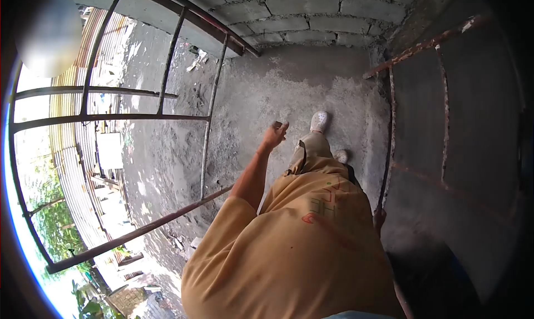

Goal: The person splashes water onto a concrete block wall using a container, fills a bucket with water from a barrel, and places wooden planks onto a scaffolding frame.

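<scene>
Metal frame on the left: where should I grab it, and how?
I'd grip the thin bar closing the right end of the frame. Come from the person's side, since that end faces them; the bar looks slim enough to wrap around, with open gaps beside it.

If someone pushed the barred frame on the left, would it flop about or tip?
The barred frame would probably stay stiff, as its long bars look joined where they meet. Being mostly gaps, it may be light for its size. It might tip if unfastened, but its fixings can't be made out.
</scene>
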The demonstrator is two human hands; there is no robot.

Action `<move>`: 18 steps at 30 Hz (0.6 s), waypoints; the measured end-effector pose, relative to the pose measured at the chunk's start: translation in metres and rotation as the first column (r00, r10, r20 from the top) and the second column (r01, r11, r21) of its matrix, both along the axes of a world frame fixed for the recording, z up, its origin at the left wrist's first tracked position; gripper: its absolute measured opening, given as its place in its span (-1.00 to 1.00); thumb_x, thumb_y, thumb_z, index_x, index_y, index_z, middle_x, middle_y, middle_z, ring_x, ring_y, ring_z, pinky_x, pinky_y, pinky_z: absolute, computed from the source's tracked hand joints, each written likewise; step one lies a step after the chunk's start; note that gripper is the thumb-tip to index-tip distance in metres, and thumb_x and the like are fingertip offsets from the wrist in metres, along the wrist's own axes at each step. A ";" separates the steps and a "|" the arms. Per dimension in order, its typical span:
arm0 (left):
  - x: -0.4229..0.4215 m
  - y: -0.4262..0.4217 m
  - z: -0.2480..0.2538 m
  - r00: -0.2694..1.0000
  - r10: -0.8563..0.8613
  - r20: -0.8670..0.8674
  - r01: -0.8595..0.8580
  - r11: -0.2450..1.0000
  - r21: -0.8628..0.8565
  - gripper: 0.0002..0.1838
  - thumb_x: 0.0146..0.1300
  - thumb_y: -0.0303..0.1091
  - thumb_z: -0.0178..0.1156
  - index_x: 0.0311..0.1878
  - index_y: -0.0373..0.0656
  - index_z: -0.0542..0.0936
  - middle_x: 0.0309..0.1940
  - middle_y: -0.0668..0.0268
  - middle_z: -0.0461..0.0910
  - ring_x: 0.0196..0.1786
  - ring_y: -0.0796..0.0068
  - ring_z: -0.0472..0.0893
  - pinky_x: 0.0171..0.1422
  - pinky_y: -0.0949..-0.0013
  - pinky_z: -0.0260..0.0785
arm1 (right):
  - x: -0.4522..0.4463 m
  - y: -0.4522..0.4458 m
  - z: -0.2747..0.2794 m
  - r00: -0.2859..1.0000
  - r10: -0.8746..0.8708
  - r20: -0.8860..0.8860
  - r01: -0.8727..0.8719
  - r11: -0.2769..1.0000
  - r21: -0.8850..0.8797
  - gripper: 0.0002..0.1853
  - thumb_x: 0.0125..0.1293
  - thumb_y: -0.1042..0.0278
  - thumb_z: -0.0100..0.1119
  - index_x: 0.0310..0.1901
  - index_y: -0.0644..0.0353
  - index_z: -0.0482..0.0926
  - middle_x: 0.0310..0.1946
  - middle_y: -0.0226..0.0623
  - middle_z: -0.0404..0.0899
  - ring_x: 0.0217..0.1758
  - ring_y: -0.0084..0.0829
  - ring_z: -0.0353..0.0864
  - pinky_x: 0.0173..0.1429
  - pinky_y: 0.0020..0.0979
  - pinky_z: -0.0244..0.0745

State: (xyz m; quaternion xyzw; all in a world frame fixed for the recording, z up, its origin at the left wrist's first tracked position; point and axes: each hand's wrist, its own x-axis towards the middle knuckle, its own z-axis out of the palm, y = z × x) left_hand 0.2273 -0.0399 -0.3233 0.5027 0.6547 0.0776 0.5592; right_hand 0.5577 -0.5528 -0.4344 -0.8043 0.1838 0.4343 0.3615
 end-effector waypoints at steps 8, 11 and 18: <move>0.015 0.035 -0.047 0.954 -0.290 -0.076 0.276 0.948 -0.158 -0.37 0.26 0.24 0.11 -0.08 -0.27 0.50 -0.34 0.19 0.61 -0.45 0.40 0.63 -0.40 0.30 0.46 | 0.023 0.068 0.107 0.856 -0.405 0.322 0.404 0.912 0.072 -0.36 0.29 -0.16 0.15 0.26 0.05 0.30 0.07 -0.30 0.43 -0.29 -0.40 0.57 -0.36 -0.35 0.53; -0.002 0.060 -0.073 0.864 -0.482 -0.147 0.391 0.825 -0.407 -0.43 0.30 0.20 0.07 -0.05 -0.20 0.51 -0.28 0.20 0.60 -0.46 0.41 0.61 -0.47 0.34 0.41 | -0.014 0.074 0.129 0.776 -0.506 0.378 0.480 0.861 0.166 -0.37 0.29 -0.13 0.16 0.25 0.10 0.32 0.02 -0.28 0.46 -0.30 -0.43 0.56 -0.35 -0.37 0.54; 0.052 0.154 -0.075 0.637 -0.733 -0.239 0.613 0.670 -0.419 -0.42 0.30 0.21 0.08 0.05 -0.16 0.45 -0.22 0.20 0.58 -0.41 0.34 0.63 -0.43 0.27 0.40 | -0.232 0.086 0.085 0.685 -0.658 0.313 0.706 0.705 -0.066 -0.28 0.20 -0.17 0.26 0.22 0.19 0.31 -0.14 -0.16 0.56 -0.37 -0.39 0.61 -0.47 -0.31 0.57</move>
